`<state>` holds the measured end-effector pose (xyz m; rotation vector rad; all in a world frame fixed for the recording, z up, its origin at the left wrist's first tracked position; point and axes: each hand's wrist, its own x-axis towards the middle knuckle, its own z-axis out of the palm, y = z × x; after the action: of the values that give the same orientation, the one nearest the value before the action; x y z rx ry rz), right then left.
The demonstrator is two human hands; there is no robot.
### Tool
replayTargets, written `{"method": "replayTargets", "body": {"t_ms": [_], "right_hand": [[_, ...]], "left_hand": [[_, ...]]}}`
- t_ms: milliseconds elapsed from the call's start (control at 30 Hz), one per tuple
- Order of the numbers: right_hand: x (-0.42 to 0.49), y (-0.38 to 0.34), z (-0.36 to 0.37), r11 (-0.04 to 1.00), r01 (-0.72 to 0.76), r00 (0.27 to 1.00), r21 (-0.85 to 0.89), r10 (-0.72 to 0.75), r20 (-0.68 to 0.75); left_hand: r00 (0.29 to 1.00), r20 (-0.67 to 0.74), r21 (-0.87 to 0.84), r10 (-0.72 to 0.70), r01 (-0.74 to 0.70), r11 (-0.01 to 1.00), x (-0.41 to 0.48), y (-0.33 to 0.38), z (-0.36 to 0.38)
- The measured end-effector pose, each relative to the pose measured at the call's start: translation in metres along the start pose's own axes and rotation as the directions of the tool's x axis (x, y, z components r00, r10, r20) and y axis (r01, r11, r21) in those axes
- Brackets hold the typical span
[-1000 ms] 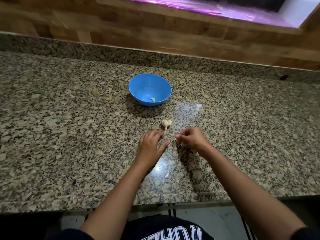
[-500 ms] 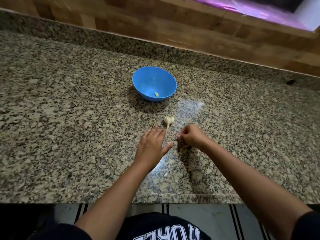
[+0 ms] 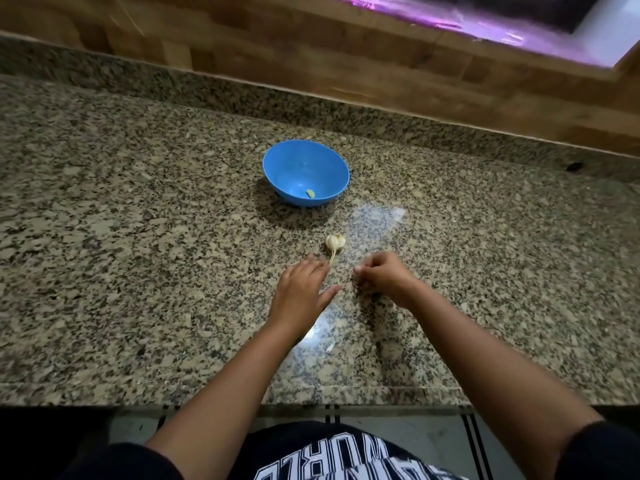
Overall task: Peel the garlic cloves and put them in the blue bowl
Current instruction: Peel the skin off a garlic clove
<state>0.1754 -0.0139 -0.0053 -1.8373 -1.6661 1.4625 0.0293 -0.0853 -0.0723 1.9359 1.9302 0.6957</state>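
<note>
Your left hand point(image 3: 301, 289) reaches over the bench point(image 3: 138, 237), grip apart, fingers straight, tips just beside the stem of the garlic bulb point(image 3: 335, 242); your right hand point(image 3: 381, 277) curls its grip, on what I cannot tell; beyond, the blue bowl point(image 3: 287, 168) holds one peeled clove point(image 3: 310, 193).

The left hand point(image 3: 300, 289) flattens from a loose curl, its fingers point(image 3: 313, 264) now stretching forward beside the stem of the garlic bulb point(image 3: 335, 242).
</note>
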Motion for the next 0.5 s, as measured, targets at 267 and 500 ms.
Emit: {"method": "replayTargets", "body": {"t_ms": [267, 500], "right_hand": [[-0.017, -0.003, 0.005, 0.774, -0.104, 0.976, 0.624, -0.042, 0.216], [-0.019, -0.009, 0.000, 0.733, -0.101, 0.953, 0.673, -0.123, 0.277]], "left_hand": [[0.969, 0.208, -0.641, -0.136, 0.240, 0.729, 0.018, 0.028, -0.029], [0.973, 0.229, -0.658, -0.042, 0.187, 0.730, 0.032, 0.035, -0.039]]}}
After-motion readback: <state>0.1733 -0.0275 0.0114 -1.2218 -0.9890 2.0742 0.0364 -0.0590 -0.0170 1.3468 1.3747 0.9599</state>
